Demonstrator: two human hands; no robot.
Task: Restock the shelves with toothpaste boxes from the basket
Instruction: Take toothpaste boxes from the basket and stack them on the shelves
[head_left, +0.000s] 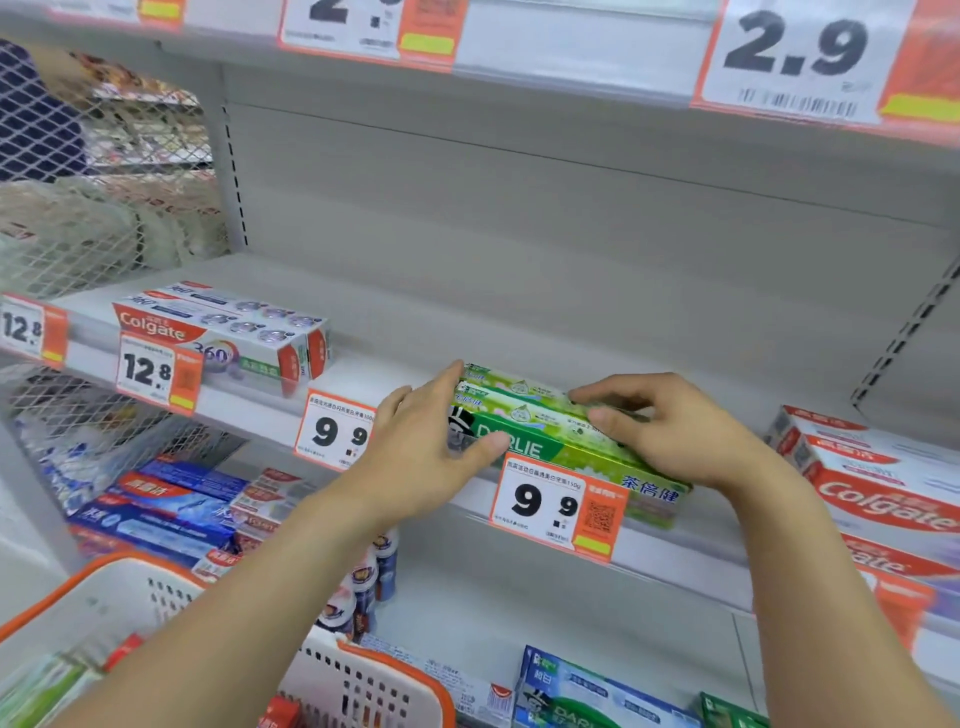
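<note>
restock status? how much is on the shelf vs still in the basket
Done: Colgate 360 boxes sit on the shelf. In hand: left hand and right hand squaring the green Darlie boxes. Left: basket still shows boxes; most of the shelf is bare.

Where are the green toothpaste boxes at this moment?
In the head view, the green toothpaste boxes lie on the middle shelf, just right of centre, between the left hand and the right hand, behind a 9.9 price tag.
</note>
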